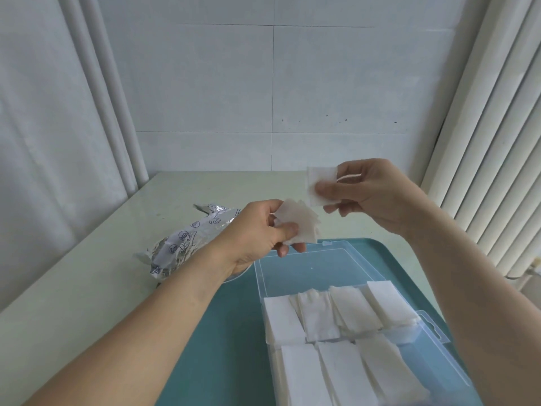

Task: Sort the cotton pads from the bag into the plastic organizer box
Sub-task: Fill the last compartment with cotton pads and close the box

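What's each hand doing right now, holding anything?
Left hand: grips a small fanned stack of cotton pads.
Right hand: pinches a single cotton pad, raised above the organizer box.

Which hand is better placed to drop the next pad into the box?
Right. The right hand pinches a single cotton pad; the left hand grips a loose stack of pads, both above the organizer box.

Two bare forearms, no sleeves in view; hands: left [260, 227], right [371, 194], ungloved, nails short.
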Tool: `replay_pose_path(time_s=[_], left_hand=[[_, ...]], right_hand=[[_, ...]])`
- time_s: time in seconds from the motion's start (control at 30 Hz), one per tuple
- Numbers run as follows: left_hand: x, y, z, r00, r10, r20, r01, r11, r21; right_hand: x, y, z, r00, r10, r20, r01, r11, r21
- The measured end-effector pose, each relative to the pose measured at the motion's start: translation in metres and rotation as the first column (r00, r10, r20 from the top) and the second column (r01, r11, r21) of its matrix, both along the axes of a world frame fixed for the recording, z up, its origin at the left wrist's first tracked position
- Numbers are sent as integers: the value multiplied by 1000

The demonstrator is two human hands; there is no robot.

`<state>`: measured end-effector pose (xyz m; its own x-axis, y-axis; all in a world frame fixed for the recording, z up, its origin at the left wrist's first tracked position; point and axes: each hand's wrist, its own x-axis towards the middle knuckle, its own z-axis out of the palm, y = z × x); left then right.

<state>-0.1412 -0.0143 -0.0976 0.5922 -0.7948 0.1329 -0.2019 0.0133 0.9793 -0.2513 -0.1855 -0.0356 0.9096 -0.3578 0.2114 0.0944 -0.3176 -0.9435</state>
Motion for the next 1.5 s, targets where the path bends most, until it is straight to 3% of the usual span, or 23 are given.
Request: replay_pose_path(time_s=[0.13,0.23,0.37,0.47,0.57,0.7,0.77,0.87,0.93,1.0,1.13,1.23,1.33,1.4,1.5], left_hand=[[-1,-4,2,996,47,-74,-55,992,-114],[1,-1,5,997,47,-58,-52,994,-98],[2,5,9,996,-86,19,85,996,33],[-2,6,10,984,-151,97,138,982,128],[-4,6,10,981,-163,100,147,978,148],[-2,8,10,992,-125,-23,127,986,104],[-1,7,8,996,-64,-56,69,994,88],[-1,3,6,994,50,-101,-52,999,-11],[-1,0,6,985,120,-127,-130,989,-75],[0,-2,6,978,158,-133,-172,981,-96],[-2,-1,8,998,49,-44,-51,997,-55],[-4,0,10,999,-41,-2,41,999,-36],[-6,0,13,995,-39,-89,34,998,-57],[-7,-1,15,978,-27,-206,7,995,-97],[-9,-4,14,959,9,-284,-61,983,-174]], right_hand=[[1,5,-5,980,21,-197,-52,987,-155],[4,8,-5,991,-24,-134,-15,958,-287],[7,13,-6,996,22,-92,-59,899,-434],[12,13,-15,996,-26,-89,-31,811,-585],[13,13,-18,997,-19,-81,-36,777,-628],[15,9,-18,998,-30,49,53,824,-564],[15,6,-16,992,-56,115,104,882,-459],[10,3,-7,982,-72,175,93,989,-115],[5,4,-1,991,-14,131,-6,989,150],[2,5,1,997,59,44,-66,978,199],[7,9,-6,999,3,-48,-10,987,-161],[12,10,-13,995,-78,-59,47,907,-419],[14,11,-18,994,-107,10,93,811,-578],[17,10,-21,988,-148,50,145,758,-636],[19,10,-24,975,-219,23,203,849,-488]])
